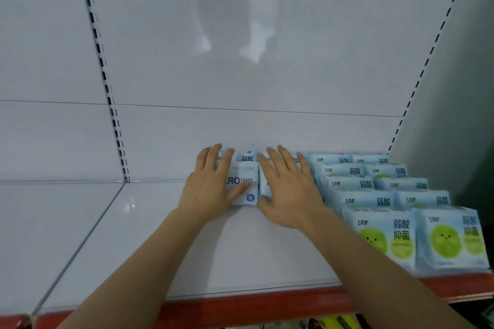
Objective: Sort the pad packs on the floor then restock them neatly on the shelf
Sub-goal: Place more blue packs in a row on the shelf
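Observation:
Two small white-and-blue pad packs stand side by side at the back of the white shelf [160, 235]. My left hand [211, 184] lies flat with straight fingers on the left pack [247, 189], which reads "ZERO LEAKS". My right hand [288, 189] presses flat on the right pack [264, 187], which it mostly hides. Behind them stands a light blue pack [247, 157] with Chinese print. To the right, light blue packs with green faces [385, 235] fill two columns from the back wall to the shelf's front.
The shelf has a red front edge [254, 304] and a white back panel with slotted uprights [107, 93]. A neighbouring shelf bay [53, 222] lies to the left. Colourful goods [336, 323] show on the level below.

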`<action>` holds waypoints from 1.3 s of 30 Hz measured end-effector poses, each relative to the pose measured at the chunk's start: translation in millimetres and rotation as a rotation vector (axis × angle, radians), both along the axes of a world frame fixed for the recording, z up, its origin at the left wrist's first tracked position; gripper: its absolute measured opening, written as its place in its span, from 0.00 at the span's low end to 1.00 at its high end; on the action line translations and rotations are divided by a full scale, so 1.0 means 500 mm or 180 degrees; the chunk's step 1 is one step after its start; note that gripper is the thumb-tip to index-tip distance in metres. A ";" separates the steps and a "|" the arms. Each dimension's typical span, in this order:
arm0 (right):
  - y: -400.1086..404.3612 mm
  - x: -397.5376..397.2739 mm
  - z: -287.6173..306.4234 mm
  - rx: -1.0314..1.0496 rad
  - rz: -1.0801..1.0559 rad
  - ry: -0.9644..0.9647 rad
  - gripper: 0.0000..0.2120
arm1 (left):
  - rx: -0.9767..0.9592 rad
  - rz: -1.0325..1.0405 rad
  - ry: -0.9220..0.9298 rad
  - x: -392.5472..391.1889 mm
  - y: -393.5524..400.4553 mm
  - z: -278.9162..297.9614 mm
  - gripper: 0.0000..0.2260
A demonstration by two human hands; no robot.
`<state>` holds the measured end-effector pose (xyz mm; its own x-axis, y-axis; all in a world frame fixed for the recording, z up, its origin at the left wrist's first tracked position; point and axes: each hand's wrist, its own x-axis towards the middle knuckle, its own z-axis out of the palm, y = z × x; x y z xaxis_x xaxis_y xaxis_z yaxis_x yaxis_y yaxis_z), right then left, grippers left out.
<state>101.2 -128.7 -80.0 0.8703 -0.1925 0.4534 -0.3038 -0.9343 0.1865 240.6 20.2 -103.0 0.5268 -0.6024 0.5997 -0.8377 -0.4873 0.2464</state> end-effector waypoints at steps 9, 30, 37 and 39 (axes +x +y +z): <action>0.041 0.076 0.041 -0.0219 0.0264 0.0434 0.31 | 0.0124 0.0545 0.1138 0.022 0.023 0.033 0.23; 0.039 0.060 0.032 0.0254 0.1198 -0.0886 0.21 | -0.1180 -0.0535 0.3785 0.071 0.106 0.113 0.18; 0.024 0.086 0.064 0.0591 0.0425 -0.0182 0.20 | -0.1363 -0.0765 0.3135 0.051 0.083 0.085 0.22; 0.018 0.088 0.060 0.0514 0.0409 -0.0191 0.16 | -0.0869 -0.0429 0.2523 0.046 0.067 0.074 0.25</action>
